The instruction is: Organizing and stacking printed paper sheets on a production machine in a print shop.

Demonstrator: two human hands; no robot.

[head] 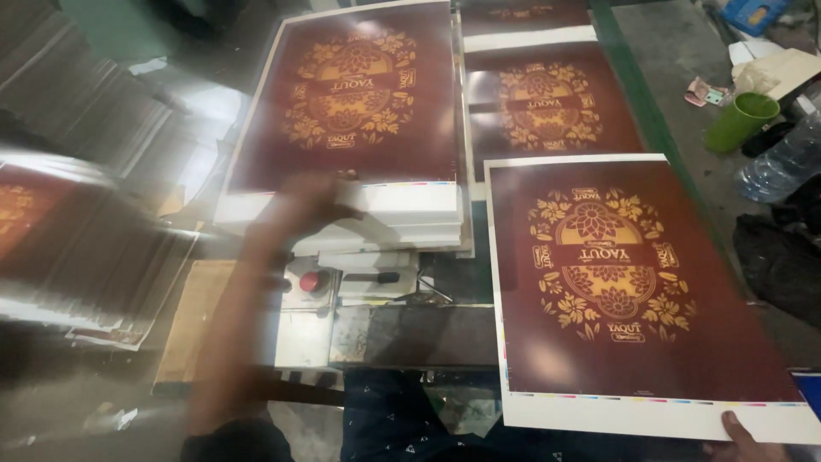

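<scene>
My right hand (pixel 742 434) grips the near edge of a glossy maroon printed sheet (pixel 633 282) with a gold flower ornament and white margins, lying at the right. My left hand (pixel 312 195), blurred by motion, reaches over the near edge of a thick stack of the same maroon sheets (pixel 351 94); whether it touches the stack or holds anything is unclear. Behind the held sheet lies another maroon print (pixel 547 103).
A machine panel with a red round button (pixel 312 281) sits below the stack. Blurred piles of sheets (pixel 77 248) fill the left. At the far right stand a green cup (pixel 741 120), a clear plastic bottle (pixel 782 162) and a dark bag (pixel 782 261).
</scene>
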